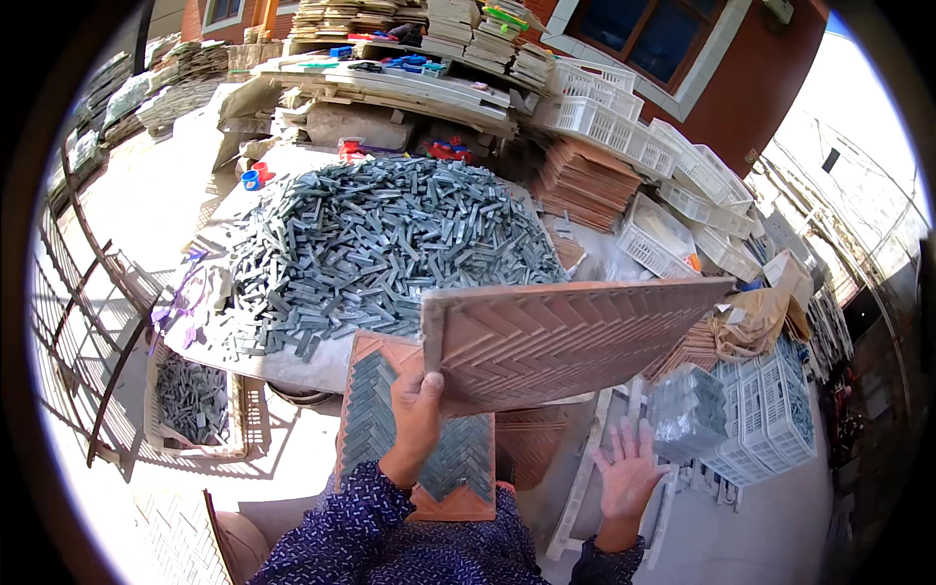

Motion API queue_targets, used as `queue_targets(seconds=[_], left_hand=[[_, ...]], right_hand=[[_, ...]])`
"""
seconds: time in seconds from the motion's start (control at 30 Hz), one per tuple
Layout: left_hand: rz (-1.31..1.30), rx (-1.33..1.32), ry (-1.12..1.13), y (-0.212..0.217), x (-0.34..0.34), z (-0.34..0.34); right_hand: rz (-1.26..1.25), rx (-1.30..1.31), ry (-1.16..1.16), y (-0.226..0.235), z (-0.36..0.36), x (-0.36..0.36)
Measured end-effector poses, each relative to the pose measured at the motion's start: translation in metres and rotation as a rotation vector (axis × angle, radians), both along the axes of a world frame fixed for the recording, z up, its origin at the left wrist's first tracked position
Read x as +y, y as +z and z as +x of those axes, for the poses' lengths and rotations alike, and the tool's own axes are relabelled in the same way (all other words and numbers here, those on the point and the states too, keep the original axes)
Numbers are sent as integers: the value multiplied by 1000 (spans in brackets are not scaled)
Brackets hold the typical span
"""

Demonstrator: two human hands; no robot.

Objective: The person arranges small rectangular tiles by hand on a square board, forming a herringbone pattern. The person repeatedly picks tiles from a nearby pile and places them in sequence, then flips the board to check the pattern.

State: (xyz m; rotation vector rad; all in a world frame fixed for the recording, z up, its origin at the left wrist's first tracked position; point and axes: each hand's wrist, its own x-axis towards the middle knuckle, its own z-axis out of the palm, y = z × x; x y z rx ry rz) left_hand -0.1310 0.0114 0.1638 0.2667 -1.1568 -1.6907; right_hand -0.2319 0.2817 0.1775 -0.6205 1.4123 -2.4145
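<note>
Head view: left hand (pixel 417 409), fingers closed on the near corner of a terracotta herringbone mould board (pixel 565 336), held lifted and tilted above a second mould board (pixel 414 439) partly filled with grey strips. Right hand (pixel 629 478), fingers spread wide, palm up, holding nothing, below the raised board's right end. Counter (pixel 292 366) beyond the left hand bears a large heap of grey tile strips (pixel 380 244). White plastic crates (pixel 682 190) stacked beyond and right of the right hand. Outdoor yard, red wall with dark windows behind.
</note>
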Motion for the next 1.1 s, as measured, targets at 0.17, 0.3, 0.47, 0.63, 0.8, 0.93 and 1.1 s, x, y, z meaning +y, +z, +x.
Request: queue_targets(seconds=[0.17,0.3,0.47,0.63,0.8,0.93,1.1], left_hand=[[-1041,74,182,31,17,41],[-1361,62,161,17,38,53],[-1265,-56,-351,35,17,81],[-355,-816,-236,-47,-47,95],[242,-731,-624,-70,-25,138],[241,-724,-380,-98,-20,179],[208,-897,-231,-115,-28,194]], right_hand=[[-272,-2,202,65,18,-44],[-6,-395,182,64,25,-22],[57,-400,164,49,36,-29],[41,-260,93,-10,7,-15],[-19,-287,280,-65,-6,-44],[184,-182,264,-109,-6,-89],[383,-56,224,-155,-1,-119]])
